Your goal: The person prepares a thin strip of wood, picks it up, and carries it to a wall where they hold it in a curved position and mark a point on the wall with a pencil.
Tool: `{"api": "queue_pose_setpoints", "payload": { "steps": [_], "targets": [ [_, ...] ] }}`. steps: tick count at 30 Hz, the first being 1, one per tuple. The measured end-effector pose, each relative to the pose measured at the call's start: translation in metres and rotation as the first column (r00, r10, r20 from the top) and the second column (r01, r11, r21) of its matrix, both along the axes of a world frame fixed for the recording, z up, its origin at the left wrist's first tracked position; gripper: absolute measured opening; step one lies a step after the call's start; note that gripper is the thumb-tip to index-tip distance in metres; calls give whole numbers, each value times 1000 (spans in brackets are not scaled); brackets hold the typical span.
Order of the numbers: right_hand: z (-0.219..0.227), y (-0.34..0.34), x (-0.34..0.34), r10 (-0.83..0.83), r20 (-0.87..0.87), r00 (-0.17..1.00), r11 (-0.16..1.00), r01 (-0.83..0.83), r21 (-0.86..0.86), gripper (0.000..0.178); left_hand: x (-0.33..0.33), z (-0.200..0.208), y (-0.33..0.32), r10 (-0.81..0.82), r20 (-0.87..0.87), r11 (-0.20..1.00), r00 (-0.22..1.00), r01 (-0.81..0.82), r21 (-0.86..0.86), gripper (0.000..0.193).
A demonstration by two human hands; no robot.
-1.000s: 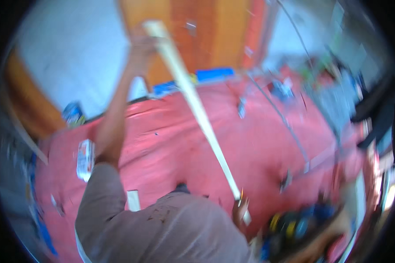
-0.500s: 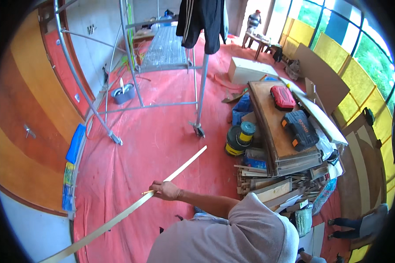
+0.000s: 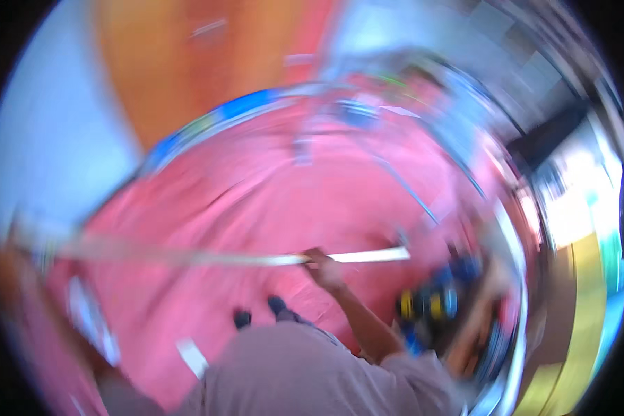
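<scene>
We clamp the fingers of the right hand (image 3: 320,268) around the pale strip (image 3: 371,256), which lies crosswise above the red floor (image 3: 298,201). At the left hand (image 3: 8,260), blur prevents us from telling finger state. A quick swing could knock the strip's free end against the metal bar (image 3: 410,193).

Floor (image 3: 340,201): red-pink sheeting, wrinkled, creases most distinct on the left, paler sheen toward the middle. Far left: plain wall (image 3: 55,139), pale blue-white. Beside it, far side: door (image 3: 139,62) in broad orange bands with a darker red-brown one between; handle (image 3: 208,28) smeared to a pale streak. Red strip (image 3: 317,28) borders the door's right. Beyond that, more pale wall (image 3: 381,28), detail lost to blur. Right side: strong white glare (image 3: 568,184), yellow panels (image 3: 584,298) below it, blue-green patches at the outer edge. Upper right dimmer, greyish, too streaked to read.
</scene>
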State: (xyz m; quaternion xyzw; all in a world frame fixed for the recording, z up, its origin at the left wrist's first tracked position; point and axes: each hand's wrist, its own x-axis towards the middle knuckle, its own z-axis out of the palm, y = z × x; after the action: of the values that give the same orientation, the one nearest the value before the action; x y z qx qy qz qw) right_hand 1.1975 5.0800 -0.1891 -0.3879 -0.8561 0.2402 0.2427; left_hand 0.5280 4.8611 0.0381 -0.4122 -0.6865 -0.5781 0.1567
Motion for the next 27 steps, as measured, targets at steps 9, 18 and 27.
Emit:
{"api": "queue_pose_setpoints", "payload": {
  "steps": [9, 18, 27],
  "targets": [
    [-22, 17, -89, 305, 53, 951, 952, -304, -25, 29, 284, -195, -52, -485, 842, 874, 237, 132, 467, 77],
    [-43, -53, -277, 709, 85, 700, 661, -702, 265, 35, 316, -260, -126, -499, 830, 840, 248, -97, 534, 84],
    [53, -170, -487, 663, -321, 676, 718, -696, 16, 31, 193, -156, -281, -73, 907, 892, 416, -380, 246, 71]
  ]
}}
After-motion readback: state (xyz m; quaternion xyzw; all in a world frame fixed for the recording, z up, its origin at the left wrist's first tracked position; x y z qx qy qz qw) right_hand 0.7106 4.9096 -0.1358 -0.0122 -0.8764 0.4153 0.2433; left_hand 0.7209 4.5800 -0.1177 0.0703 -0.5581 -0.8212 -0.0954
